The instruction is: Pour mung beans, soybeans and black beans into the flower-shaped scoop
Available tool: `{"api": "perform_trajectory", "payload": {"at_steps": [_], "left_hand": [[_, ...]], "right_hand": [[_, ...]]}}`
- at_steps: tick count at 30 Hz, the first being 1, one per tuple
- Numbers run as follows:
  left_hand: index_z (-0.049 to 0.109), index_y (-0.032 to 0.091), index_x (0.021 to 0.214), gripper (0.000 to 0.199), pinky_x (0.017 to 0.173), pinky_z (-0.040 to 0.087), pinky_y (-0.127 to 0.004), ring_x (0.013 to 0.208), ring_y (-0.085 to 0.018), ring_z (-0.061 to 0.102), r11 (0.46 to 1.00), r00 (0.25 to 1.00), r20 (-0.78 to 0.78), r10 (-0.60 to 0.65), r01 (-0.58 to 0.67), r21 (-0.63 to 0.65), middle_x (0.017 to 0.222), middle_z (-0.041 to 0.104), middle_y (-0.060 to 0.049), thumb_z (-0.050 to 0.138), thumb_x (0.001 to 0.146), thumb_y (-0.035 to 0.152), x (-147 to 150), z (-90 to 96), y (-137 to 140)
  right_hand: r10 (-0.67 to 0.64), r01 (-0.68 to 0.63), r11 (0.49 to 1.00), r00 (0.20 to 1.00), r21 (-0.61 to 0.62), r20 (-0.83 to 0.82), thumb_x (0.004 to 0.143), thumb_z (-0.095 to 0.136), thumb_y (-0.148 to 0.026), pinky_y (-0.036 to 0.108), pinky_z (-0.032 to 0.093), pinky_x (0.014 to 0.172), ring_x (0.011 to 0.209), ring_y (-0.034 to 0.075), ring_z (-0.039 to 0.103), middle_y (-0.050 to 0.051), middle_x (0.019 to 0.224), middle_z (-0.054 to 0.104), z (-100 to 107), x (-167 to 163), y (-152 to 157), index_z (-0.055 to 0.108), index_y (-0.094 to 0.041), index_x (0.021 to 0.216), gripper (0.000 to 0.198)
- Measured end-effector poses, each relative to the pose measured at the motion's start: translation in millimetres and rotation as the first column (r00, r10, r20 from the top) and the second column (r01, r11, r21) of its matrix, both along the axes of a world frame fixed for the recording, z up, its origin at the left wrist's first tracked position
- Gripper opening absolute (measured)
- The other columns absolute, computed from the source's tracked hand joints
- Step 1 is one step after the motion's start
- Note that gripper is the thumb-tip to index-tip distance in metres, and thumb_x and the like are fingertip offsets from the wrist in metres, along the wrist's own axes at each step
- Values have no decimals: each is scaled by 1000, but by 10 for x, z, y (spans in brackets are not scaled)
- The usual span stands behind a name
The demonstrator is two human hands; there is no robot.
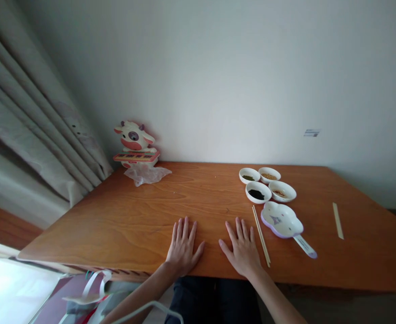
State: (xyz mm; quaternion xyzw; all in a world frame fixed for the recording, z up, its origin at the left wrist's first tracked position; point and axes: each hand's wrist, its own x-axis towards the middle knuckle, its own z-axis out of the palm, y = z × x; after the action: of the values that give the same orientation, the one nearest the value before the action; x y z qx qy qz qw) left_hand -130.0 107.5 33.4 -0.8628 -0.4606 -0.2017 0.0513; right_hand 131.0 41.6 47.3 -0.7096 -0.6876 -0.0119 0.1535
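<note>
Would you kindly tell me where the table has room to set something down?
A wide bare patch lies left of the left hand, in front of the cow toy and plastic; a narrower one separates the handled dish from the pale strip. It is crowded around the chopsticks, dish and four bowls.

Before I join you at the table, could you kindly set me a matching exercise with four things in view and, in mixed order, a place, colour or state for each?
Things:
1. Right hand
2. Chopsticks
3. Cow toy
4. Handled dish

Descriptions:
A. White inside, with a purple outer edge
B. Palm down on the table
C. Near the curtain
D. Lying between the right hand and the handled dish

Pairs: 1-B, 2-D, 3-C, 4-A
</note>
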Motion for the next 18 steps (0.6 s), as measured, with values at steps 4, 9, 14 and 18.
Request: {"api": "perform_trajectory", "payload": {"at_steps": [4,9,14,18], "left_hand": [[30,19,165,69,129,16,-60,158,-37,24,969,968,-60,-243,240,-52,171,27,-13,45,104,48,55,188,35],[45,31,155,57,124,31,-52,147,-30,44,777,791,-43,-610,586,-231,162,46,-6,49,99,31,180,539,118],[51,29,148,51,111,45,-50,132,-29,55,766,811,55,-582,570,-296,152,55,-8,47,98,27,175,643,63],[53,27,142,45,109,47,-47,127,-26,57,789,840,173,-514,542,-288,145,58,-10,48,97,23,125,604,75]], "right_hand": [[2,3,998,996,55,-90,98,48,-64,69,12,123,158,43,25,18,171,31,45,-35,0,48,-23,159,73],[-44,79,988,969,134,-243,103,49,-44,52,42,110,130,35,59,20,139,66,144,45,342,66,-16,137,46],[-101,160,976,932,147,-350,102,55,-45,37,53,87,97,26,69,14,104,75,140,226,794,71,-14,119,39],[-90,163,974,918,160,-385,102,55,-45,33,52,80,89,23,70,9,98,76,108,271,903,76,-21,105,32]]}}
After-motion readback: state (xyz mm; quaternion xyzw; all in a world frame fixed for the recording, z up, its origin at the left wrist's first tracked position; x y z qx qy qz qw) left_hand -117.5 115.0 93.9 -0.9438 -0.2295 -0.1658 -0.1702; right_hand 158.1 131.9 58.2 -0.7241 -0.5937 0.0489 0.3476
